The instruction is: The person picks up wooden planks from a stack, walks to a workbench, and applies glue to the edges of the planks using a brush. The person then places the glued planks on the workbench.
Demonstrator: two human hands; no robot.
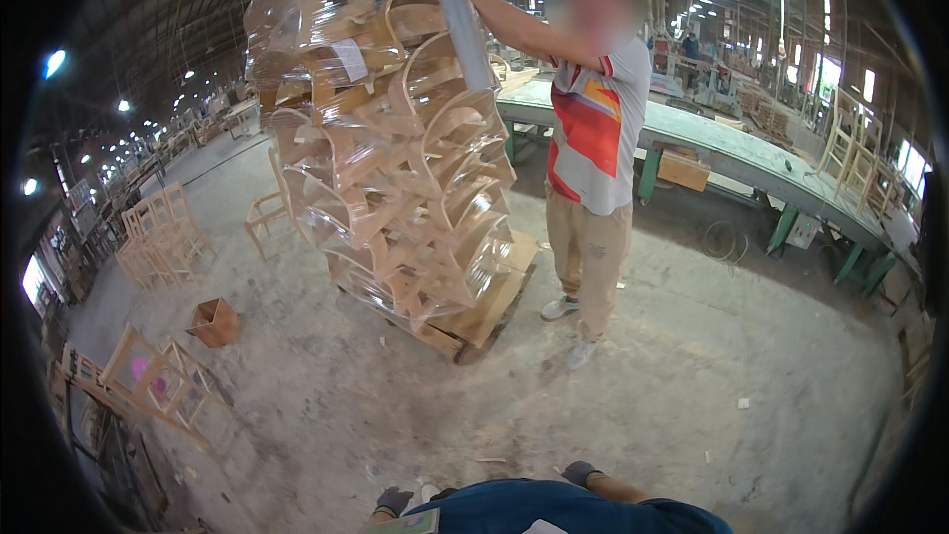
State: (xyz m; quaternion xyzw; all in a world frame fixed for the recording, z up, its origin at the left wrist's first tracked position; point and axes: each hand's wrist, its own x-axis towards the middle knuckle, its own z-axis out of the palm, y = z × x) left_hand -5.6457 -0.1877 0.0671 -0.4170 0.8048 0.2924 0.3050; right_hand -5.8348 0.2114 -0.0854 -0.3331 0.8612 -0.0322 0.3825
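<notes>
My left hand (393,500), in a grey glove, is low at the bottom edge beside my blue shirt, with its fingers partly apart and nothing seen in it. On the other side of the shirt, my right hand (580,473) wears a grey glove too; its fingers look loose and hold nothing visible. Both hands are small in view and away from the stack. Ahead stands a tall stack of curved wooden parts (395,168) wrapped in clear film, on a cardboard-covered pallet (494,302). A co-worker (598,138) beside it holds a roll of stretch film (463,25) upright against its upper right corner.
Wooden chair frames (163,222) stand at the left, with another chair frame (163,386) nearer me. A cardboard box (214,322) sits on the floor (346,415). A long green-legged table (712,133) runs behind the co-worker, bearing a chair frame (850,143).
</notes>
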